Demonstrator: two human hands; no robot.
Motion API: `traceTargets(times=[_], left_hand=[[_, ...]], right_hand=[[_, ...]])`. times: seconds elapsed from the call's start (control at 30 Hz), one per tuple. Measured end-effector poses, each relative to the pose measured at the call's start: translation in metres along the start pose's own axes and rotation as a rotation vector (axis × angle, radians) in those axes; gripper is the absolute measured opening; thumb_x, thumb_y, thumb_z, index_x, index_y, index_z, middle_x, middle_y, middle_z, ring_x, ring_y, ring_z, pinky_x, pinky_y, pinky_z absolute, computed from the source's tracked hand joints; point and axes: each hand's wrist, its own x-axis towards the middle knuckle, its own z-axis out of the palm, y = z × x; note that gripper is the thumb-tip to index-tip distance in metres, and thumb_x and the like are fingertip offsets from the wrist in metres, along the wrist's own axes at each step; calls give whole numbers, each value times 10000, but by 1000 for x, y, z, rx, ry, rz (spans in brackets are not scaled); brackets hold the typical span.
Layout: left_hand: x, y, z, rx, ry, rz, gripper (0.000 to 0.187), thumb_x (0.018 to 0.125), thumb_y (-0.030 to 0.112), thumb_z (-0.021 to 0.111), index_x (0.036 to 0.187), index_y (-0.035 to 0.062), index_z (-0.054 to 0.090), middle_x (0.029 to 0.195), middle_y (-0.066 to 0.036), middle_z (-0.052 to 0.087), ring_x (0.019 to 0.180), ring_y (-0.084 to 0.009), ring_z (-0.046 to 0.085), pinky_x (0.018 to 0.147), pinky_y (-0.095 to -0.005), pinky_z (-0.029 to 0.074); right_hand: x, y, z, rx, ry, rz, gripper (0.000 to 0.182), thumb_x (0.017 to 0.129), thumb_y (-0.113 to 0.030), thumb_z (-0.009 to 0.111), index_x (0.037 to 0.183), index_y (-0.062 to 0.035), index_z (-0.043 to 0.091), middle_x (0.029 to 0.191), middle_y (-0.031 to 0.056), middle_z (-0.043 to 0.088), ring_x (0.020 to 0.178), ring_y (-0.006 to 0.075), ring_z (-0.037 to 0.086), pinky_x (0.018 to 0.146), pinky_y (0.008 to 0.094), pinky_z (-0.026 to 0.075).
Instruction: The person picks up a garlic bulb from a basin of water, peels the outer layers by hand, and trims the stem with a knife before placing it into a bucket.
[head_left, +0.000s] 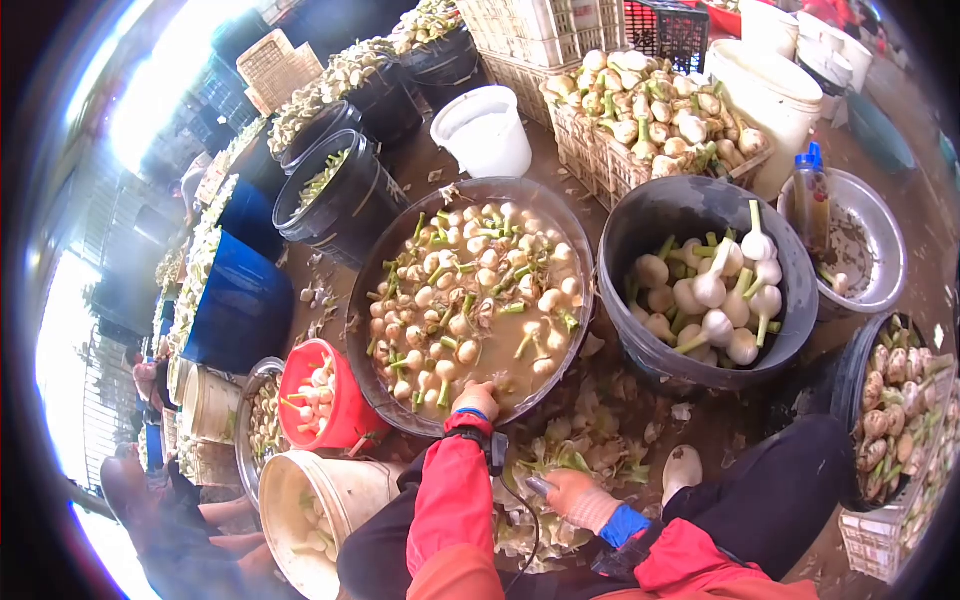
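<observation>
A wide dark basin [362,330] of murky brown water holds floating garlic bulbs [460,300] with cut green stems. My left hand [478,400] reaches over its near rim into the water, among the bulbs; its fingertips are hidden. Lower and to the right, my right hand [582,500] is closed around a short grey blade-like piece [541,487], too small to name surely. Below that hand lies a heap of peeled garlic skins and leaves [590,445]. To the basin's right stands a dark bucket [625,325] of clean white garlic bulbs [712,290].
A red bucket [350,425] of garlic and a tipped cream bucket [370,490] stand left. Behind are a white bucket [485,135] and a crate [590,165] heaped with garlic. A metal bowl [890,265] with a blue-capped bottle [812,205] sits right. Another person [190,530] sits at left.
</observation>
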Motion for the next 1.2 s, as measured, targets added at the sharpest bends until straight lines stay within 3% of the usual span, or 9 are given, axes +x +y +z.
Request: traceTargets(times=[0.13, 0.23, 0.33, 0.47, 0.67, 0.93, 1.03, 1.07, 1.2], left_hand=[[-16, 1, -6, -84, 114, -7, 460, 675, 185, 722, 1122, 150, 618, 1214, -131, 529, 1034, -268, 581, 885, -355, 471], [-52, 9, -6, -1211, 97, 156, 430, 708, 76, 743, 1105, 8, 590, 970, -59, 630, 825, -138, 609, 697, -258, 502], [-110, 30, -12, -1687, -68, 323, 527, 727, 68, 741, 1202, 12, 518, 1003, -49, 621, 841, -141, 602, 707, -253, 492], [-189, 60, -7, -1666, -152, 459, 598, 727, 10, 726, 1260, 10, 456, 1077, -51, 585, 913, -130, 575, 790, -253, 479], [-227, 66, 36, -810, 565, 470, 632, 672, 6, 757, 1248, 30, 496, 1091, -76, 551, 992, -194, 566, 847, -291, 479], [-249, 78, 41, -317, 758, 354, 624, 676, 148, 758, 1249, 127, 510, 1071, -118, 548, 913, -258, 586, 777, -325, 491], [-244, 67, 35, -1857, 10, 304, 642, 793, 223, 672, 1334, 79, 357, 994, -85, 591, 737, -198, 589, 653, -350, 512], [-249, 67, 36, -2158, -37, 260, 554, 842, 423, 579, 1266, 94, 441, 938, -85, 604, 675, -171, 566, 551, -322, 476], [-238, 57, 35, -2250, -213, 181, 595, 817, 636, 453, 1051, 106, 585, 804, -78, 630, 579, -165, 542, 447, -274, 392]], right_hand=[[1, -1, -2, -19, -56, -40, 330, 854, -332, 518, 888, -25, 635, 903, 209, 624, 880, 380, 580, 784, 432, 455], [-1, -5, -2, 79, 32, -29, 273, 847, -284, 536, 944, -50, 636, 924, 190, 631, 887, 360, 589, 799, 415, 460], [-8, -22, -17, 294, 303, 24, 283, 798, -67, 583, 1079, -64, 605, 1047, 147, 620, 965, 254, 607, 841, 320, 472], [-14, -28, -26, 852, 468, -164, 447, 779, 99, 477, 1214, 7, 519, 1138, 126, 606, 1051, 179, 577, 915, 278, 437], [-36, -39, -37, 749, 372, -147, 447, 821, 74, 519, 1257, -21, 505, 1093, 77, 621, 1005, 130, 573, 864, 250, 453], [-31, -32, -26, 470, 438, -83, 375, 817, 44, 505, 1186, -8, 546, 1035, 96, 638, 954, 157, 593, 841, 269, 461], [-30, -32, -33, 570, 395, -188, 343, 817, 39, 504, 1146, -25, 577, 988, 87, 651, 907, 152, 603, 816, 277, 470], [-30, -33, -34, 668, 337, -246, 330, 817, 31, 517, 1128, -47, 592, 947, 88, 662, 870, 148, 610, 789, 285, 480], [-46, -53, -52, 1187, -36, -45, 320, 824, 18, 533, 1133, -30, 600, 928, 38, 648, 838, 105, 591, 739, 248, 479]])
